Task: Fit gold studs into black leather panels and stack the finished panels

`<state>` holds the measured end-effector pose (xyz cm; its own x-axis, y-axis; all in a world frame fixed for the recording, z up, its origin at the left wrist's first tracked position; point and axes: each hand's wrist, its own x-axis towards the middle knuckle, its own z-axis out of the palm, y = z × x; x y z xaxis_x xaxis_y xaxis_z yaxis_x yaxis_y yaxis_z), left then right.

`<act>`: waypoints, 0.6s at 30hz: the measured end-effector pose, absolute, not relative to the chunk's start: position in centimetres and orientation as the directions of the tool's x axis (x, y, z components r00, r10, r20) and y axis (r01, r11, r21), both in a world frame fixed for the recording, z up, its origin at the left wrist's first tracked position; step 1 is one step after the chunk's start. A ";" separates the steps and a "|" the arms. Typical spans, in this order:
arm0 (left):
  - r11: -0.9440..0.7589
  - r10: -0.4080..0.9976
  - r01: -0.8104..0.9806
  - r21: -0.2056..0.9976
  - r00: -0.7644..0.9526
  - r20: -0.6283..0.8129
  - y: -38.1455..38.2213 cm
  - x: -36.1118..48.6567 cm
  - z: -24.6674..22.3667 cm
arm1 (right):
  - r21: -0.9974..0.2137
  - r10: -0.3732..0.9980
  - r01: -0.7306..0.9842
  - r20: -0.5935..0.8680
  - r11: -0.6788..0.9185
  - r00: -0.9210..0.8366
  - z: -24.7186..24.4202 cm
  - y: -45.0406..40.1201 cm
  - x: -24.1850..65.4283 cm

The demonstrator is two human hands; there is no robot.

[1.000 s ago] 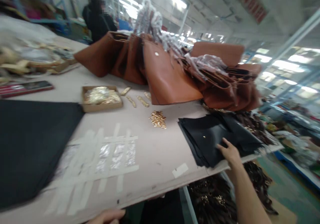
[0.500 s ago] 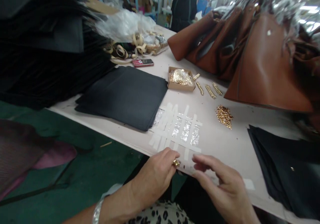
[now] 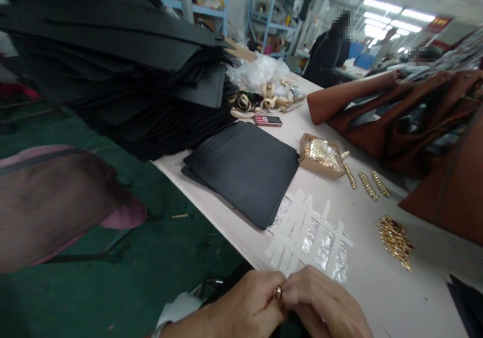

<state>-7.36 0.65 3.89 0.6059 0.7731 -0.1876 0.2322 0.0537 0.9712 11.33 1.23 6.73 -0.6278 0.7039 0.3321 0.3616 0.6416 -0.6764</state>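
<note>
At the table's near edge, my left hand pinches a small gold metal fitting between thumb and forefinger. My right hand is closed, its fingertips meeting the fitting from the right; whatever is between them is hidden. Just beyond my hands, clear plastic patches are held to the table by strips of white tape. A loose pile of small gold metal pieces lies to the right. Farther back, a small cardboard box holds bagged gold pieces.
A stack of black panels lies left of the tape, before a tall black pile. Several gold strips lie near the box. A mobile phone rests behind. Brown bags line the right. A person stands farther off.
My right hand, which was apart with its fingers spread, has come in to meet the left at the gold fitting. The view has swung left, shifting the table rightward.
</note>
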 end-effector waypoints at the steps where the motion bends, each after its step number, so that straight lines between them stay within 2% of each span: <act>1: 0.116 0.797 0.182 0.976 0.570 -0.201 0.7 -7.8 3.9 | -0.708 0.740 0.375 0.309 0.599 -0.598 6.9 2.0 11.0; 4: 0.314 0.860 -0.006 0.949 0.424 -0.282 1.1 -9.3 3.5 | -0.715 0.865 0.512 0.276 0.477 -0.420 6.8 5.6 9.7; 7: 0.401 0.895 -0.123 0.908 0.261 -0.361 1.7 -11.0 2.7 | -0.658 0.874 0.576 0.351 0.485 -0.336 5.9 10.5 7.9; 10: 0.416 0.909 -0.205 0.886 0.081 -0.408 2.3 -12.3 2.1 | -0.517 0.816 0.633 0.404 0.577 -0.414 4.6 14.9 5.8; 14: 0.414 0.883 -0.363 0.835 -0.061 -0.465 2.6 -13.4 1.7 | -0.257 0.754 0.713 0.321 0.652 -0.573 3.5 16.7 4.6; 16: 0.385 0.885 -0.399 0.832 -0.096 -0.455 2.6 -13.6 1.4 | -0.213 0.737 0.708 0.274 0.673 -0.618 3.3 15.8 5.2; 18: 0.369 0.894 -0.375 0.850 -0.108 -0.436 2.4 -13.7 1.1 | -0.230 0.731 0.695 0.242 0.682 -0.638 3.2 14.0 6.6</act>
